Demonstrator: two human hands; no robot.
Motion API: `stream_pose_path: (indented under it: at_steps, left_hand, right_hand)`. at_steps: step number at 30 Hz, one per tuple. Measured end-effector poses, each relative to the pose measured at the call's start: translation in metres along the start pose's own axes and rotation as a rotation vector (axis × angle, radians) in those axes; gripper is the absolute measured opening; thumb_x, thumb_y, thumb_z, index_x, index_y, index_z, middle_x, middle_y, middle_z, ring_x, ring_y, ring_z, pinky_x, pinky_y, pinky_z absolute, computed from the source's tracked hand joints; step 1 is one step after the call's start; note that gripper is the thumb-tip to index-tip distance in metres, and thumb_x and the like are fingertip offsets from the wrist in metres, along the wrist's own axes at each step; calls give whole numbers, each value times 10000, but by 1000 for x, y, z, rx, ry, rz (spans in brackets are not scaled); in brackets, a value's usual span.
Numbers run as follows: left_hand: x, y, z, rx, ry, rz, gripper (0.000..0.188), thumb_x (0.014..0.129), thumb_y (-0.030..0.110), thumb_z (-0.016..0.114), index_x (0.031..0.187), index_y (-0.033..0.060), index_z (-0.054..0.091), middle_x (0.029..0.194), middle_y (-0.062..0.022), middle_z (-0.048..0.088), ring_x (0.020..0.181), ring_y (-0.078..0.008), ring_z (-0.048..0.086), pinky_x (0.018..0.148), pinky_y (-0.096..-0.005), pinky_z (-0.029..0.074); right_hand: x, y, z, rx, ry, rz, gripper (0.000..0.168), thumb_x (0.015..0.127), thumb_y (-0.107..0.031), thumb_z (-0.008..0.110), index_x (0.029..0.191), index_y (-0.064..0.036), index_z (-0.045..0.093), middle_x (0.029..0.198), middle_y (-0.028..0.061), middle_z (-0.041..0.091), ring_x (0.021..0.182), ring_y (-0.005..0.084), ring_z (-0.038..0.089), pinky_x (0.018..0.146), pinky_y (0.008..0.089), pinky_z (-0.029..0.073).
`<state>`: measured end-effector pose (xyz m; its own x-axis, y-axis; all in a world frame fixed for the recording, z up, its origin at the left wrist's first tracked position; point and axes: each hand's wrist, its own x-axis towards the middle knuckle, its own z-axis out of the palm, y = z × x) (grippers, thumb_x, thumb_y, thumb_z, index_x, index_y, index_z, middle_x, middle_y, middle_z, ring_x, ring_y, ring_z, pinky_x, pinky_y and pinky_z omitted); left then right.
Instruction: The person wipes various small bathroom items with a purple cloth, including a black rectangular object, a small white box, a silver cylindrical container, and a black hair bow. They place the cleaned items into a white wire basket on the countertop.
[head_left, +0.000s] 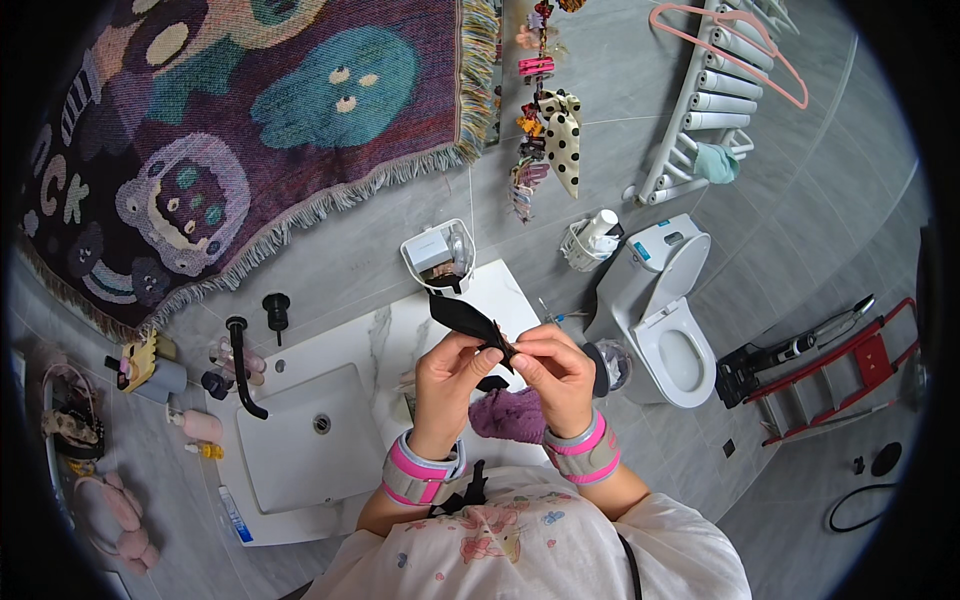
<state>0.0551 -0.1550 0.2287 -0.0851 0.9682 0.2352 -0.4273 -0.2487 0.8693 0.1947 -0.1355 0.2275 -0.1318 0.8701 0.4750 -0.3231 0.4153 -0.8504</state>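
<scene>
Over the white vanity counter, my left hand (454, 375) and my right hand (556, 371) meet fingertip to fingertip. Both pinch a black fabric piece (466, 319), possibly a hair bow, whose wider flap points up and left. The part between the fingertips is partly hidden. A fuzzy purple cloth item (506, 416) lies below, partly covered by my right wrist, with a small dark thing (492, 383) above it. Each forearm wears a pink and grey wrist band.
Left is a sink basin (315, 442) with a black faucet (240, 367) and bottles. A white wall basket (439, 255) hangs beyond my hands. Strung hair clips (534, 112) hang above it. A toilet (679, 360) and a red step ladder (832, 382) are to the right.
</scene>
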Motion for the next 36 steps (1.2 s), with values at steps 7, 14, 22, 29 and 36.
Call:
stream_pose_path:
  at_steps: [7, 14, 22, 29, 36]
  left_hand:
    - [-1, 0, -5, -1, -8, -7, 143, 839, -15, 608, 982, -24, 603, 1046, -86, 608, 966, -162, 578, 881, -297, 449]
    - [0, 1, -6, -1, -17, 44, 222, 828, -28, 611, 1047, -11, 576, 1061, -69, 588, 995, -154, 559, 892, -290, 438]
    - [1, 2, -7, -66, 41, -27, 346, 771, -41, 677, 1075, 23, 523, 1024, -40, 565, 911, -118, 519, 814, -250, 436]
    - [8, 6, 7, -118, 100, -8, 218, 805, 12, 677, 996, 0, 574, 936, -46, 613, 843, -100, 559, 787, -240, 454]
    - [19, 7, 7, -60, 153, 72, 142, 821, 67, 681, 923, -5, 614, 863, -24, 630, 783, -78, 558, 714, -214, 443]
  right_hand:
    - [-1, -3, 4, 81, 8, 93, 116, 795, 52, 644, 910, 64, 629, 903, 83, 567, 796, 114, 537, 667, 213, 438]
    - [1, 0, 10, -5, 41, -1, 130, 774, 45, 665, 901, 49, 634, 890, 80, 572, 767, 111, 528, 648, 212, 431]
    - [20, -14, 5, -865, 90, -717, 329, 592, 52, 736, 897, -61, 683, 816, 44, 570, 694, 199, 521, 575, 286, 412]
    - [25, -15, 1, -896, 89, -779, 355, 572, 54, 743, 901, -68, 688, 805, 37, 555, 683, 195, 509, 552, 287, 399]
    - [7, 3, -8, -372, 143, -194, 221, 740, 47, 703, 944, 2, 633, 799, 64, 583, 662, 73, 510, 535, 198, 388]
